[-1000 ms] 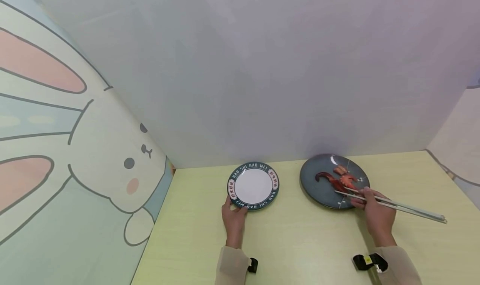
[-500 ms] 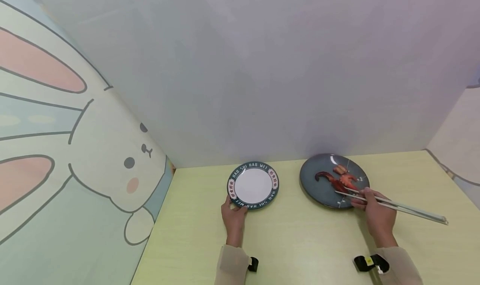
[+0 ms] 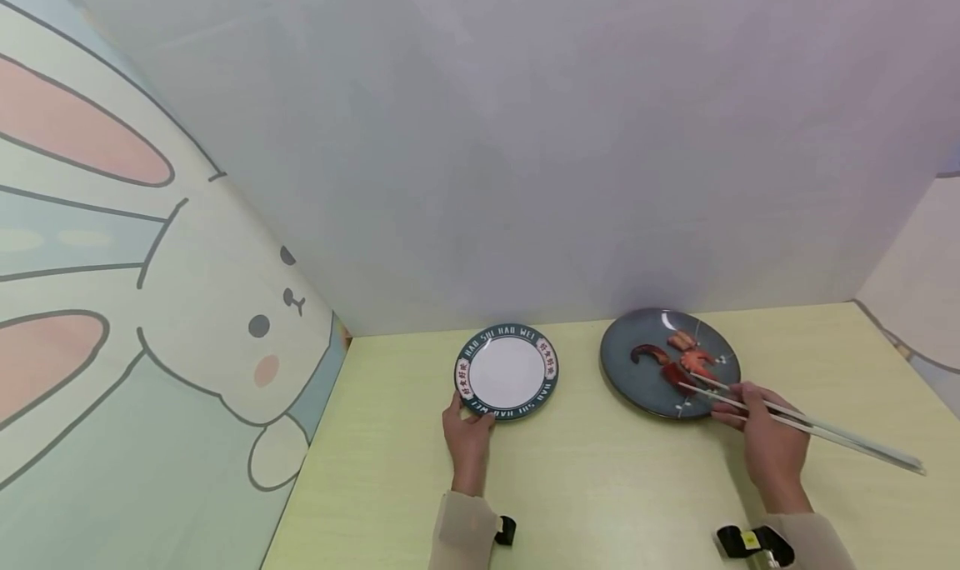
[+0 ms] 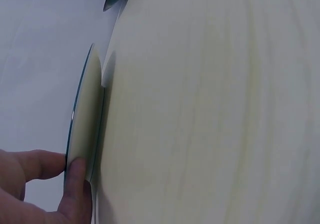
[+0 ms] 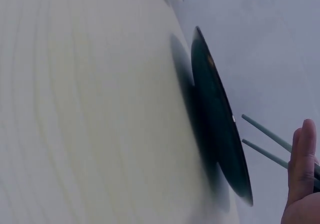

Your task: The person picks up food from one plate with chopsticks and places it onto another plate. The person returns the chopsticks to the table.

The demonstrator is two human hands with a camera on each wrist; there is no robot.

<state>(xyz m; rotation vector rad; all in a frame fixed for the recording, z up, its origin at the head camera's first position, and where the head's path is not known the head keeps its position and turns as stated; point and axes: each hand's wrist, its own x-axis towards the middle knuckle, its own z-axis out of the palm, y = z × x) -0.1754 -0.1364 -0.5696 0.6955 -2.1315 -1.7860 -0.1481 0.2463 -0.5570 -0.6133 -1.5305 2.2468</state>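
My left hand (image 3: 467, 441) holds the rim of a small white plate (image 3: 506, 372) with a dark green lettered border. In the left wrist view, a finger and the thumb stand on either side of that rim. My right hand (image 3: 772, 445) grips a pair of pale chopsticks (image 3: 847, 438), their tips apart. Those tips reach over a dark grey-blue plate (image 3: 630, 378), beside a dark red food piece (image 3: 677, 376); whether they touch it I cannot tell. The same plate bears a dark curled piece (image 3: 649, 352), an orange-red octopus-like piece (image 3: 696, 362) and a small pinkish-brown piece (image 3: 681, 340).
Both plates lie on a pale yellow table (image 3: 600, 487), close to its back edge. Behind them rises a grey-lilac wall (image 3: 540, 162). A side wall with a painted rabbit (image 3: 225, 303) stands at the left.
My right hand has moved slightly right and toward me, drawing the chopsticks back. The dark red piece near their tips now lies apart from the curled piece. The left hand stays put.
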